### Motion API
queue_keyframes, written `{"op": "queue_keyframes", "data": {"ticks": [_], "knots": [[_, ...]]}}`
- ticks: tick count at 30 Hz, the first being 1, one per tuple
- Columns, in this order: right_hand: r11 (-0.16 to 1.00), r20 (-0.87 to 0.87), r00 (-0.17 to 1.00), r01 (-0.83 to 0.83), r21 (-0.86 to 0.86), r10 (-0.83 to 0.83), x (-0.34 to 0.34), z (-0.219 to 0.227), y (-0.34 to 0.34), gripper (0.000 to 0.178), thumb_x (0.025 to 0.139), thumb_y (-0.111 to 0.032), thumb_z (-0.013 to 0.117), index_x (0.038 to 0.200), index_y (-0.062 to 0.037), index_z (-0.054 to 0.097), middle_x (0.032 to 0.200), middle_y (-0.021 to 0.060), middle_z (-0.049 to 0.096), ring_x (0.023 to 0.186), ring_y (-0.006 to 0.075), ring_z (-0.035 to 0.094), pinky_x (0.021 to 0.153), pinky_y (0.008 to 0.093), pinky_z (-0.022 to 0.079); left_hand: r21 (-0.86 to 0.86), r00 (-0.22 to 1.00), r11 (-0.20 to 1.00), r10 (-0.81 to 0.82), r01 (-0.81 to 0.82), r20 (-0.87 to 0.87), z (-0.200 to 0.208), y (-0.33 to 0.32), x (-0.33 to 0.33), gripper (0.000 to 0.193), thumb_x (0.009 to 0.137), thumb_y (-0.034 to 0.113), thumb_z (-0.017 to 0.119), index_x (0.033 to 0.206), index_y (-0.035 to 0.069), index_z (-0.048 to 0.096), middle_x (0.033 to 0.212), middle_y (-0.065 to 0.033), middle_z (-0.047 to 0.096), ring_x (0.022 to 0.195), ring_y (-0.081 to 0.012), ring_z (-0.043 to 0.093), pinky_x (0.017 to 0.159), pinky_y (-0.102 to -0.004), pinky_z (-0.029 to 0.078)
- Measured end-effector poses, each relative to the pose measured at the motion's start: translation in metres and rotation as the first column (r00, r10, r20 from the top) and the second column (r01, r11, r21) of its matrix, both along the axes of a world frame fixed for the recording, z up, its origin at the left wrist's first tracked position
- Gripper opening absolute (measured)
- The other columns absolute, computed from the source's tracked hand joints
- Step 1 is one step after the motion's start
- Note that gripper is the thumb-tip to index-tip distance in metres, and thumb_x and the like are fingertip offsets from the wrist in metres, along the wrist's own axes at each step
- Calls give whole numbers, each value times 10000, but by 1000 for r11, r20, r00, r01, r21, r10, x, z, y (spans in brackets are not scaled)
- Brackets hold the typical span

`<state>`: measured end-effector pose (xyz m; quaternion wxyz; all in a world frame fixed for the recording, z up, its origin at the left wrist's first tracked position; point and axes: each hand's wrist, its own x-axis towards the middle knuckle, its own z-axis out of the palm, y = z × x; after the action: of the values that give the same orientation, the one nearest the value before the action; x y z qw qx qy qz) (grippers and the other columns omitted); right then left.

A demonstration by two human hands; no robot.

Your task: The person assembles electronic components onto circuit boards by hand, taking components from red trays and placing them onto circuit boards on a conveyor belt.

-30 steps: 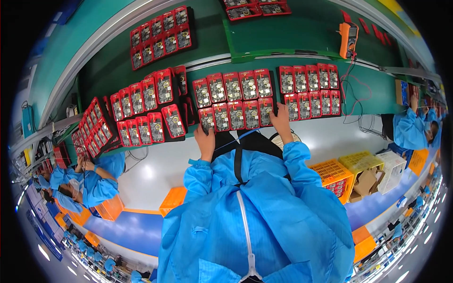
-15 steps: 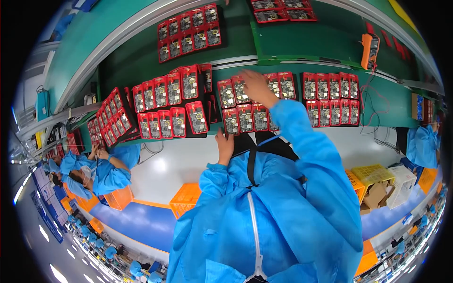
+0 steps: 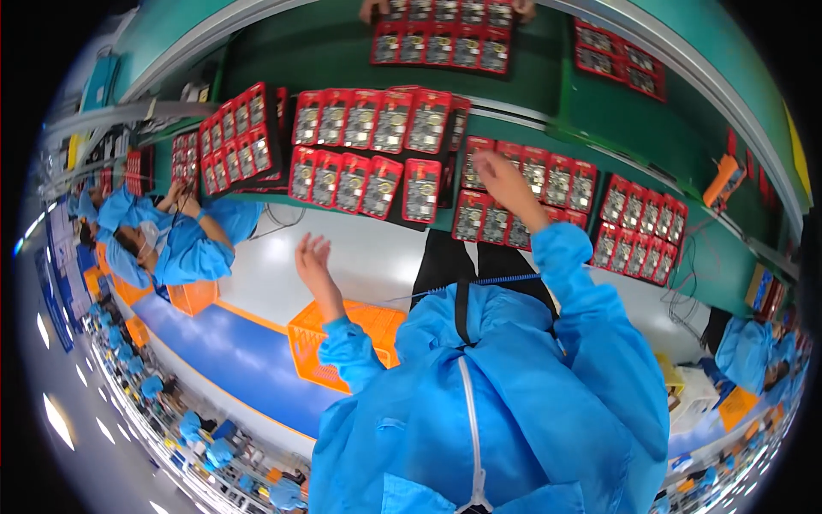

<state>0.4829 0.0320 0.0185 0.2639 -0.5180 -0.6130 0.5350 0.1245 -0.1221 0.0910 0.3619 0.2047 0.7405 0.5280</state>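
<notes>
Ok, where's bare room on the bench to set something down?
The green flat bench looks bare left of the far red rectangular circuit units and just left of the orange handheld meter. More units crowd the near edge.

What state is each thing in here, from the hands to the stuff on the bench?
Left hand: empty, fingers parted, away from the cases.
Right hand: over the nearest block of cases; contact unclear.
Red cases: lying in rows, circuit boards exposed.
Far red cases: another person's hands at both ends.
Orange meter: tilted in view, screen unreadable.
Blue jacket: zipped.
</notes>
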Motion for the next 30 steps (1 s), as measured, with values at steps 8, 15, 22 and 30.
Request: {"op": "queue_keyframes", "data": {"ticks": [8,15,22,30], "knots": [[793,-248,864,243,-558,-439,-63,17,-29,279,947,-66,461,1223,-39,497,1041,107,625,919,190,641,798,301,522,-257,836,918,-384,301,-392,-41,111,-91,480,1012,315,355,1313,-24,510,1323,-192,542,1253,-326,483,1057,-351,348],[777,-93,845,433,-457,-526,-80,19,-27,270,966,-138,500,1212,-30,524,1080,62,599,948,158,603,805,297,519,-272,830,925,-363,266,-423,-59,166,-86,510,1015,385,318,1123,-29,596,1113,-298,589,1068,-468,524,896,-468,418],[705,-106,751,548,-450,-652,-101,21,-25,141,959,-167,538,1078,-99,571,924,-34,600,849,71,560,732,248,465,-159,852,883,-469,442,-233,-59,170,-126,348,978,222,446,1108,-27,651,1072,-189,678,1028,-265,630,927,-328,447],[727,-147,725,613,-310,-673,-98,26,-24,169,948,-109,548,1066,9,567,930,55,629,882,104,580,775,245,474,-131,840,863,-505,488,-199,-32,151,-114,258,944,142,553,1103,-38,645,1020,-133,690,939,-185,620,860,-301,468]]}}
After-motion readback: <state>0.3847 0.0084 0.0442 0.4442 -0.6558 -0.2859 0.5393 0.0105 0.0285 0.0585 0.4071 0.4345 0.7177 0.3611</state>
